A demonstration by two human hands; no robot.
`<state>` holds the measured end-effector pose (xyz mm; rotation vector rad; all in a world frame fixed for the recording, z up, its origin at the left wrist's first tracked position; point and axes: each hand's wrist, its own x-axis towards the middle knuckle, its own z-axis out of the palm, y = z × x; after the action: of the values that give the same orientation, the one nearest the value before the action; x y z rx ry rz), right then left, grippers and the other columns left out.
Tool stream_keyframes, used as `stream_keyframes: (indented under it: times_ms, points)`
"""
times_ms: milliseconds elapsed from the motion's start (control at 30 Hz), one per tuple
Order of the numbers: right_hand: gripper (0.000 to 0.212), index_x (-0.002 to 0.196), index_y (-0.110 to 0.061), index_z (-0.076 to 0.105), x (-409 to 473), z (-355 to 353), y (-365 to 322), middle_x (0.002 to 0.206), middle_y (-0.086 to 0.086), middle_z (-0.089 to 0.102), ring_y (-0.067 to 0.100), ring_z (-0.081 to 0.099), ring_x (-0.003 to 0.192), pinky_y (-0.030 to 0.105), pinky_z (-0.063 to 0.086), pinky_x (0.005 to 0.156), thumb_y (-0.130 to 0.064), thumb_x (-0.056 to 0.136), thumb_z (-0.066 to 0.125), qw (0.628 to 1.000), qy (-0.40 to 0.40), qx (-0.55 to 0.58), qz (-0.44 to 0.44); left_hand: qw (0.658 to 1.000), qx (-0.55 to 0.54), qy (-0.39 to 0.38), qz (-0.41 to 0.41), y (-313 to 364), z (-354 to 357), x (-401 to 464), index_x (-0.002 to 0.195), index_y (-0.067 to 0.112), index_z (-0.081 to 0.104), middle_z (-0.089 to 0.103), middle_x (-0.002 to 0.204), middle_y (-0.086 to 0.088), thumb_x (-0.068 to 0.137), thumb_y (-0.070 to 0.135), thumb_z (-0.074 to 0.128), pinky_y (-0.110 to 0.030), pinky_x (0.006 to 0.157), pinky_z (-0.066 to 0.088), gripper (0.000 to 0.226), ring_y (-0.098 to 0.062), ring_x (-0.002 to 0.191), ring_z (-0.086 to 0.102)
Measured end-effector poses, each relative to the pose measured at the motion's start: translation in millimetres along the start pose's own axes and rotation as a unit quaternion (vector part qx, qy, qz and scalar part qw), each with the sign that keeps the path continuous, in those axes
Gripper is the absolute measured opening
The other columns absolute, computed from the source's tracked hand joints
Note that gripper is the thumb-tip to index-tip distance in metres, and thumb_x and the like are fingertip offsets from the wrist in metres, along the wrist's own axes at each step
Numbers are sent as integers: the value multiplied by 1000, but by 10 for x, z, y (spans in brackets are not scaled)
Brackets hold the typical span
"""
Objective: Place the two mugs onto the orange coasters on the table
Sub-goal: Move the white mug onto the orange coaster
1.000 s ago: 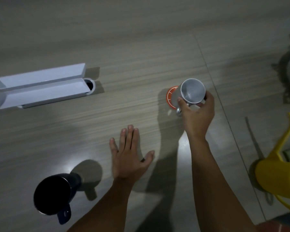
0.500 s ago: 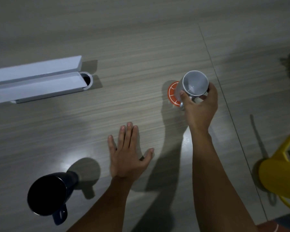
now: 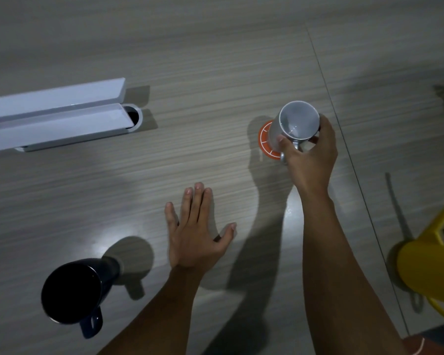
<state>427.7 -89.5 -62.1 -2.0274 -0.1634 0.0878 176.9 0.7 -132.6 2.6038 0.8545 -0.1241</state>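
My right hand (image 3: pixel 309 155) grips a grey mug (image 3: pixel 294 126) by its handle side, holding it upright over an orange coaster (image 3: pixel 265 142); whether the mug's base touches the coaster I cannot tell. Only the coaster's left part shows. My left hand (image 3: pixel 195 231) lies flat on the wooden table (image 3: pixel 215 73), palm down, fingers spread, holding nothing. A dark blue mug (image 3: pixel 72 295) stands upright at the near left, handle toward me, apart from both hands. Only one orange coaster is in view.
A long white cable-tray lid (image 3: pixel 54 116) stands open at the far left over a round grommet hole (image 3: pixel 133 116). A yellow chair (image 3: pixel 431 265) sits at the right edge. A seam in the table (image 3: pixel 344 139) runs just right of the grey mug.
My right hand has brought the grey mug down and slightly left onto the coaster area, covering more of it. My left hand and the blue mug stayed put; the camera shifted a little.
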Motion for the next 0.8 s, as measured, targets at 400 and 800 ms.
stream_keyframes:
  times_ms: [400, 800]
  points:
    - [84, 145, -18, 51, -13, -28, 14, 137, -3, 56, -2, 57, 114, 0, 47, 77, -24, 71, 91, 1000, -11, 9, 4, 1000, 1, -10, -1, 9, -32, 1, 165, 23, 4, -3, 175, 2, 93, 76, 33, -62, 126, 1, 95, -18, 161, -7]
    - [95, 155, -18, 38, -263, -144, 11, 153, 2, 45, 21, 51, 134, 22, 55, 99, -32, 77, 90, 999, -38, -11, 36, 1000, 9, -1, 4, 32, -64, -19, 164, 19, 11, 4, 174, -1, 93, 75, 33, -63, 126, 4, 93, -23, 161, 0]
